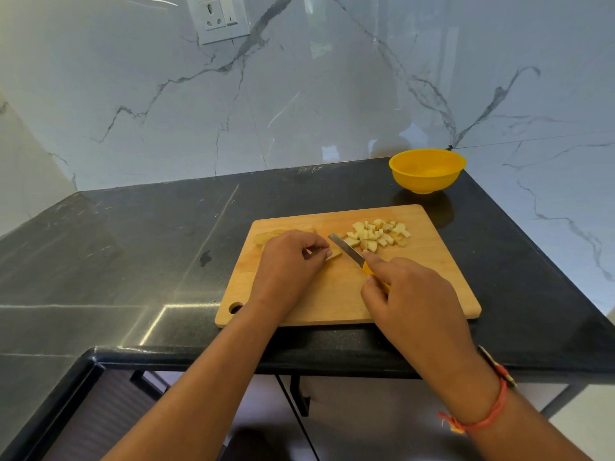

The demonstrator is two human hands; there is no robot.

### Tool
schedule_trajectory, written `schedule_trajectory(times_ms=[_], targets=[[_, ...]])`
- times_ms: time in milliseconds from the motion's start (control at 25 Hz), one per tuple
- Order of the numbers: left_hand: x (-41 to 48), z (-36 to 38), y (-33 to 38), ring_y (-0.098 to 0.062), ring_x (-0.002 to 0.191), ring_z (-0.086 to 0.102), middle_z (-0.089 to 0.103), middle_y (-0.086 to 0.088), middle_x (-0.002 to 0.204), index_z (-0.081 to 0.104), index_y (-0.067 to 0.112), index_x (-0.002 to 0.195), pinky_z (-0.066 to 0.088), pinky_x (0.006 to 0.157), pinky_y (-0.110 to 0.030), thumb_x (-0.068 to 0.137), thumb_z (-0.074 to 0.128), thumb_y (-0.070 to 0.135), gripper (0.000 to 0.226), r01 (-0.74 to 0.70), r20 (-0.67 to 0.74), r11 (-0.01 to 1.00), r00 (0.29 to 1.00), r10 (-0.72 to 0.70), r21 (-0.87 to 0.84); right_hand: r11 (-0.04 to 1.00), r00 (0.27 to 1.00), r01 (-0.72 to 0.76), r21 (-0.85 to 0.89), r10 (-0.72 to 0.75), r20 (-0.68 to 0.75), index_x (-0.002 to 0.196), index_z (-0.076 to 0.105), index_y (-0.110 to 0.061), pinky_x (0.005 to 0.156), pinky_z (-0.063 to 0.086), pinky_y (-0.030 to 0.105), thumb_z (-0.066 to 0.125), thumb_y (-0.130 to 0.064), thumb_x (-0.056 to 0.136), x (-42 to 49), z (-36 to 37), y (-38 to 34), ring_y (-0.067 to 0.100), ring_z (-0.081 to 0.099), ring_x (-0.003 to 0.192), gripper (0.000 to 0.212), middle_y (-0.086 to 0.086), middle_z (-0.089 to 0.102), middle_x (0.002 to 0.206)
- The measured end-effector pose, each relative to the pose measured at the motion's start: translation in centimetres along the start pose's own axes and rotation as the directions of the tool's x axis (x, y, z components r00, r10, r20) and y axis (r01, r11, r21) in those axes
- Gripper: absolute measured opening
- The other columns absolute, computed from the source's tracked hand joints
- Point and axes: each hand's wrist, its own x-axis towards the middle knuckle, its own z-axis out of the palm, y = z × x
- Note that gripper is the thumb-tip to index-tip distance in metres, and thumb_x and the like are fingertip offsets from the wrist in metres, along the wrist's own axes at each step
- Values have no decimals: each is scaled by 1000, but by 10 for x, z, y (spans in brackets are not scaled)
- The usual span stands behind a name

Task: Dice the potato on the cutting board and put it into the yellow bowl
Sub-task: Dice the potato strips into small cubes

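A wooden cutting board (432,287) lies on the black counter. My left hand (288,264) pinches a potato strip (334,254) on the board, fingers curled over it. More uncut potato (269,235) lies beyond that hand at the board's far left. My right hand (409,294) grips a yellow-handled knife (347,251), its blade angled toward the strip's right end. A pile of diced potato (377,236) sits at the board's far right. The yellow bowl (427,170) stands empty behind the board, against the wall.
The black counter (133,261) extends left and meets a marble wall at the back and right. A wall socket (218,18) is high on the wall. The counter's front edge runs just below the board, with dark cabinets beneath.
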Motion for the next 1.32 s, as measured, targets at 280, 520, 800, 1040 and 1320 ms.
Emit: schedule_trajectory(times_ms=[280, 520, 800, 1040, 1320], targets=[[-1, 1, 1, 0, 78, 57, 65, 17, 85, 75, 26, 103, 41, 69, -9, 90, 69, 28, 14, -2, -14, 1000, 1000, 2, -4, 999, 1000, 17, -28, -17, 19, 140, 50, -33, 51, 38, 16, 50, -35, 97, -1, 0, -3, 7, 47, 60, 44, -13, 47, 70], [-1, 2, 0, 4, 80, 58, 66, 18, 88, 76, 25, 104, 42, 75, -8, 89, 71, 29, 16, 2, -12, 1000, 1000, -3, -15, 999, 999, 25, -22, -25, 24, 140, 51, -32, 52, 38, 17, 50, -34, 97, 0, 1, -4, 7, 47, 61, 43, -12, 48, 71], [0, 3, -1, 9, 76, 56, 62, 23, 79, 77, 26, 99, 40, 71, -4, 88, 72, 29, 13, 4, -22, 1000, 1000, -4, -20, 998, 998, 60, -16, -59, 18, 141, 51, -29, 61, 45, 19, 47, -35, 98, 6, 5, -12, 6, 51, 69, 43, -12, 56, 82], [3, 3, -4, 6, 76, 58, 69, 17, 82, 78, 25, 96, 43, 72, -7, 86, 73, 29, 12, -10, -24, 1000, 1000, 10, -2, 995, 996, 81, -53, -79, 32, 143, 47, -28, 71, 51, 28, 42, -34, 100, 17, 11, -17, 9, 55, 79, 44, -8, 61, 93], [3, 4, -5, 3, 78, 61, 71, 16, 84, 78, 25, 94, 51, 79, -18, 85, 75, 26, 10, -11, -11, 1000, 1000, 11, -19, 992, 994, 74, -98, -66, 83, 146, 42, -29, 76, 46, 28, 38, -27, 103, 25, 16, -19, 13, 58, 91, 43, -3, 62, 106]])
